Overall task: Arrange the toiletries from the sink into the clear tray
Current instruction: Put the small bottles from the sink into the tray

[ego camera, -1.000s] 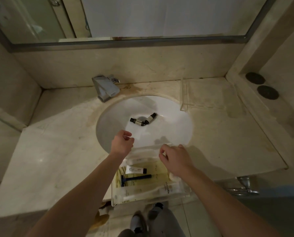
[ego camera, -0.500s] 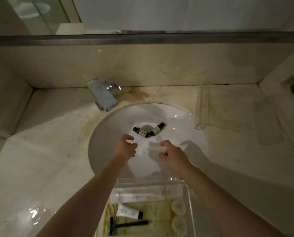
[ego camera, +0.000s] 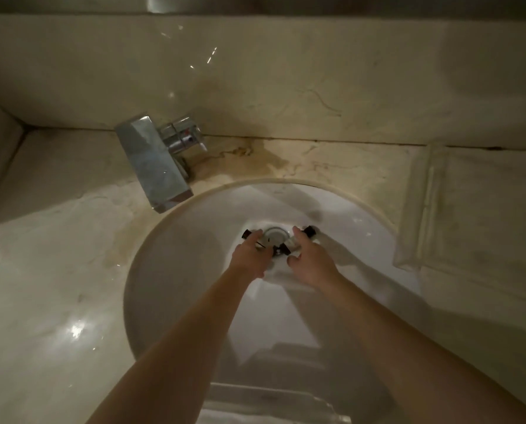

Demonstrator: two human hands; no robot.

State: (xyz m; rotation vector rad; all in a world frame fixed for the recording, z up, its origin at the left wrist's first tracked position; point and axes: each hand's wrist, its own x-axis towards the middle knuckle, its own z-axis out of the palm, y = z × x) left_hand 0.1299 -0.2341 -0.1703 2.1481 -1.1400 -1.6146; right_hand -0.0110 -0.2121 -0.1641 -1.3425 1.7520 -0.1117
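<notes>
With both hands deep in the sink (ego camera: 176,270), the left hand (ego camera: 249,257) and right hand (ego camera: 312,258) were half-curled over two small black-capped bottles (ego camera: 298,241) by the drain (ego camera: 274,235), whether gripped could not be told; each was best pinched mid-body before being lifted to the clear tray (ego camera: 274,402).

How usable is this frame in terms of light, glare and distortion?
Head view: dim, yellowish light; glare patch on the wet countertop; both forearms cast shadows into the sink; wide-angle bending at the edges; small bottles at the drain soft, half hidden by the hands.
</notes>
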